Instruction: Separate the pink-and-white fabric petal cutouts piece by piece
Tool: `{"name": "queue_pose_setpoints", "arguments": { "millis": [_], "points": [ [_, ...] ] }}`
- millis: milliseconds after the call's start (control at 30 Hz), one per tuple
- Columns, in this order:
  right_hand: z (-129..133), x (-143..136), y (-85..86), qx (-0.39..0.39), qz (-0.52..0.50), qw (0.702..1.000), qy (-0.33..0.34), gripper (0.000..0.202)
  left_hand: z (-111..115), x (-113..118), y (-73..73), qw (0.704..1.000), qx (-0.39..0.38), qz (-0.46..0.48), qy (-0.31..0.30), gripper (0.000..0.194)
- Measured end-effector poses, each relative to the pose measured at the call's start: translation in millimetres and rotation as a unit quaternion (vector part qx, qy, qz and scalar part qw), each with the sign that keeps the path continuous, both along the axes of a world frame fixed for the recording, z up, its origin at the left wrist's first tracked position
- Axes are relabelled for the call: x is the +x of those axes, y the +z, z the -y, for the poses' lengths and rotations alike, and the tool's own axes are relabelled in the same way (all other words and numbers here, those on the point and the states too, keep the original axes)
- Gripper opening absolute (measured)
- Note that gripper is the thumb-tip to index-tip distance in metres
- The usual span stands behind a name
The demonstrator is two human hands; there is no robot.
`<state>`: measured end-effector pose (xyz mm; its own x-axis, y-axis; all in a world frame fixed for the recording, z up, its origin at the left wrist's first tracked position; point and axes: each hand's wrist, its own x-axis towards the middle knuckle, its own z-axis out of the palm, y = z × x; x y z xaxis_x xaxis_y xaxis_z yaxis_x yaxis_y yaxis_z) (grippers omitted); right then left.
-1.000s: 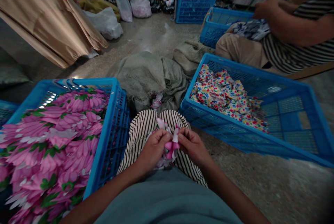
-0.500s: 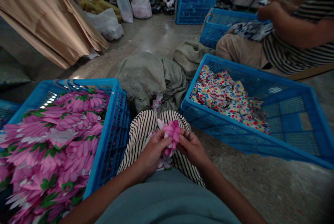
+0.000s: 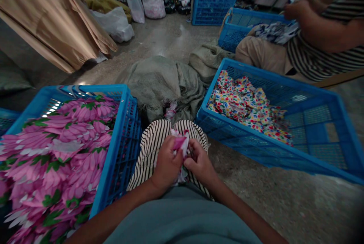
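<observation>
Over my lap, my left hand (image 3: 167,162) is closed around a pink and white petalled cloth flower (image 3: 182,144), which is folded so that its white side shows. My right hand (image 3: 201,163) is at the flower's right edge, thumb and forefinger bent in towards each other. Something small and dark shows between those fingers, too small to name. More pale petal cloth (image 3: 182,175) lies on the striped trousers beneath my hands. To my left, a blue crate (image 3: 125,101) is heaped with pink petalled cloth pieces (image 3: 76,134) that have green parts.
On the right stands another blue crate (image 3: 284,79) with colourful printed cloth (image 3: 244,103). Grey sacking (image 3: 162,81) lies ahead of my knees. A person in a striped top (image 3: 327,46) sits at the right, near further blue crates (image 3: 214,7). Tan cloth (image 3: 48,12) hangs at the left.
The flower was spread with its pink side up, a hand on each side; now it is folded, white side showing. My left hand has turned over it, and my right hand has moved slightly left.
</observation>
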<state>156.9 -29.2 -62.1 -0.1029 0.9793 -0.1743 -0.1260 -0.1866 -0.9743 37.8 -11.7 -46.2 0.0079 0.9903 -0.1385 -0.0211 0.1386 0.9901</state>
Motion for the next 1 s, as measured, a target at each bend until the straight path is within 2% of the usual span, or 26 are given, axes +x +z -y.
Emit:
{"name": "queue_pose_setpoints", "arguments": {
  "millis": [67,133,233,300,333,433,500,567,633,667,733,800,900,967,1000],
  "points": [
    [-2.6,-9.2,2.5,-0.012,0.022,0.999,-0.024,0.028,-0.1,0.6,0.1,0.996,0.063,-0.056,-0.026,0.017],
    [-5.6,-13.6,-0.7,-0.042,0.004,0.997,-0.057,0.018,-0.8,0.1,-1.9,0.994,0.067,-0.083,-0.035,0.016],
    [-8.5,-11.2,-9.4,-0.105,-0.097,0.979,-0.143,0.018,-2.6,-2.0,-6.8,0.999,-0.039,-0.032,-0.008,0.009],
    [-8.1,-6.9,-11.8,-0.144,-0.17,0.957,-0.185,0.022,-4.5,-3.0,-9.5,0.991,-0.12,0.056,0.033,0.013],
    [-7.4,-4.6,-11.5,-0.157,-0.206,0.948,-0.185,0.023,-6.0,-3.3,-9.9,0.981,-0.153,0.103,0.051,0.015],
    [-4.7,1.9,-8.6,-0.183,-0.317,0.924,-0.114,0.024,-11.9,-5.6,-5.0,0.934,-0.243,0.259,0.049,0.017],
    [-4.2,5.9,-8.6,-0.213,-0.392,0.893,-0.053,0.025,-16.1,-10.4,2.8,0.886,-0.292,0.361,0.012,0.013],
    [-5.0,9.3,-10.9,-0.241,-0.453,0.858,-0.016,0.028,-18.8,-17.7,11.4,0.849,-0.303,0.43,-0.044,0.008],
    [-6.2,10.8,-13.7,-0.249,-0.493,0.833,0.001,0.029,-19.4,-24.9,18.1,0.841,-0.269,0.46,-0.091,0.017],
    [-6.5,10.5,-14.7,-0.25,-0.502,0.828,0.009,0.029,-19.1,-27.4,20.1,0.849,-0.248,0.454,-0.11,0.021],
    [-6.2,7.5,-15.4,-0.253,-0.488,0.834,0.037,0.029,-17.8,-28.9,20.7,0.876,-0.216,0.414,-0.119,0.023],
    [-4.7,2.1,-14.1,-0.241,-0.438,0.865,0.052,0.036,-15.7,-26.2,17.3,0.912,-0.2,0.348,-0.085,0.02],
    [-1.9,-6.2,-9.5,-0.164,-0.316,0.934,0.008,0.047,-12.6,-20.3,9.4,0.958,-0.162,0.237,0.011,0.018],
    [-1.0,-9.6,-5.8,-0.126,-0.248,0.96,-0.021,0.048,-12.0,-18.4,5.9,0.972,-0.148,0.176,0.047,0.021],
    [-1.0,-10.5,-4.2,-0.129,-0.233,0.964,-0.024,0.047,-12.4,-18.1,5.2,0.972,-0.15,0.173,0.052,0.022]
  ]
}}
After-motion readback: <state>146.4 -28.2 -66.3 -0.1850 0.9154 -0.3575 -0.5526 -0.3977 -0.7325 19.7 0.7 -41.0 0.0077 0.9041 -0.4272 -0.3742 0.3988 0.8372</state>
